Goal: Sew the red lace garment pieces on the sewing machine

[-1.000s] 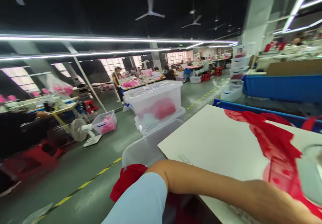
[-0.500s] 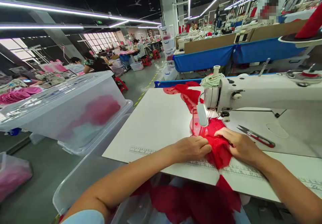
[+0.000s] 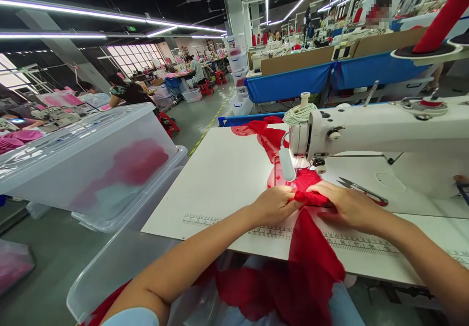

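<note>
A white sewing machine (image 3: 373, 131) stands on a white table (image 3: 227, 179). Red lace fabric (image 3: 311, 262) runs from under its needle, over the table's front edge with its printed ruler, down toward my lap. My left hand (image 3: 274, 204) pinches the fabric just in front of the needle. My right hand (image 3: 344, 206) presses and grips the same fold from the right. More red fabric (image 3: 267, 133) trails out behind the machine. A small lamp (image 3: 286, 164) lights the needle area.
Red-handled thread snips (image 3: 362, 192) lie on the table right of my hands. Stacked clear plastic bins (image 3: 91, 160) holding pink-red fabric stand at my left, another bin (image 3: 120, 267) below them. Blue-draped workstations (image 3: 293, 82) and seated workers fill the hall behind.
My view swung right from the aisle to the sewing machine. Both hands came onto the red fabric and have gathered it into a tighter fold closer to the needle.
</note>
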`<state>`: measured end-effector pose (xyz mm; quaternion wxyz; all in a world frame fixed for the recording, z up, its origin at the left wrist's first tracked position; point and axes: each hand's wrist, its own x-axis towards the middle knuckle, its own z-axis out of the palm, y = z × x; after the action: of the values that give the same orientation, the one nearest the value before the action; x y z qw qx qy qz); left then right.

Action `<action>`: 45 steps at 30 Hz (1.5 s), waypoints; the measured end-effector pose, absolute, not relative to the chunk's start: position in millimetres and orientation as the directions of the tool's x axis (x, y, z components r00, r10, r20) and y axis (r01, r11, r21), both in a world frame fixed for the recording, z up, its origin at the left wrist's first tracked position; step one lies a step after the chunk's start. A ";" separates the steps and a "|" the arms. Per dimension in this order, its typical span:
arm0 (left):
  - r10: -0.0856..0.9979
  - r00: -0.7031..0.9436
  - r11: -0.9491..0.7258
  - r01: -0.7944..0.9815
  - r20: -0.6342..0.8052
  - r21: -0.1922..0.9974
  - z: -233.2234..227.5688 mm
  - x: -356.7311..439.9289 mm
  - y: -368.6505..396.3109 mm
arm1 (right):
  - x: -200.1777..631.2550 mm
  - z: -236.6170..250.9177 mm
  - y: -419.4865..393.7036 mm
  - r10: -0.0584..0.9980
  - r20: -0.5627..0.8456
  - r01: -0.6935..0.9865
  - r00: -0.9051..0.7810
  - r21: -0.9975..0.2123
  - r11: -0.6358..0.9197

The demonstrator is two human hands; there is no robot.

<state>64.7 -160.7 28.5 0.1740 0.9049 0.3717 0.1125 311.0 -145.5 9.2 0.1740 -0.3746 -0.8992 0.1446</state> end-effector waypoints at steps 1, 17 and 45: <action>0.707 0.703 -0.662 0.624 0.071 0.416 30.1 64.9 -159.8 | 306.4 7.7 -142.6 0.751 0.238 0.647 -0.616 -0.392 0.655; 0.647 0.754 -0.753 0.655 0.115 -0.057 15.2 75.5 -174.9 | 295.9 -21.8 -129.5 0.676 0.384 0.500 -0.629 -0.466 0.730; 0.830 0.556 -0.295 0.505 -0.045 0.811 21.6 56.0 -115.1 | 278.4 0.3 -136.8 0.983 0.066 0.193 -0.172 -0.976 0.099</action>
<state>56.0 -115.1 21.6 0.4117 0.7802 0.4277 0.1970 278.4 -136.8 0.3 0.4243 -0.4837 -0.6080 0.4651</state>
